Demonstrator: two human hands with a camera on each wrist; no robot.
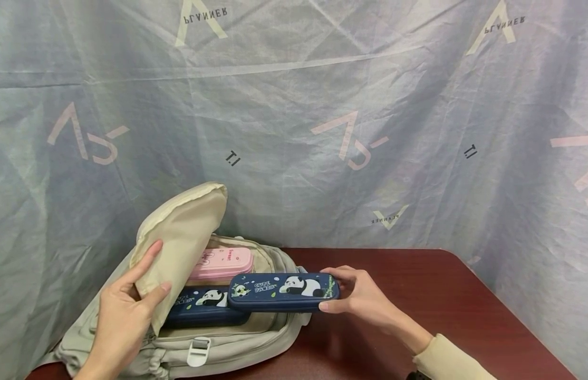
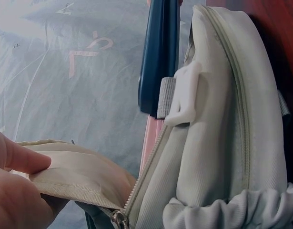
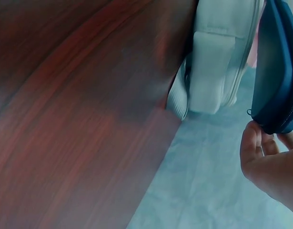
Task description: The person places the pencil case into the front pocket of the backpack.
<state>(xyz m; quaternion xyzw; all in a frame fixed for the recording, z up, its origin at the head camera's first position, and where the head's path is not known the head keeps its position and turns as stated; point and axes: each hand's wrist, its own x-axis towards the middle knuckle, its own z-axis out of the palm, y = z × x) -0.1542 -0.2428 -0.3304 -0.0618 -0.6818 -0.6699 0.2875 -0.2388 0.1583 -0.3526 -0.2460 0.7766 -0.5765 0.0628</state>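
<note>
A pale grey-beige backpack (image 1: 237, 343) lies on the dark red table (image 1: 441, 316) with its main compartment unzipped. My left hand (image 1: 127, 301) grips the beige flap (image 1: 184, 232) and holds it up. Inside lie a pink pencil case (image 1: 222, 263) and a navy panda pencil case (image 1: 205, 309). My right hand (image 1: 355, 293) holds a second navy panda pencil case (image 1: 284, 291) by its right end, level over the bag's opening. In the left wrist view the flap (image 2: 75, 174) sits under my thumb, beside the bag's white buckle (image 2: 184, 95). The right wrist view shows the held case (image 3: 277, 71).
A wrinkled grey printed cloth (image 1: 322, 132) hangs behind and around the table. Bare tabletop extends to the right of the bag, ending at a rounded corner at the back right.
</note>
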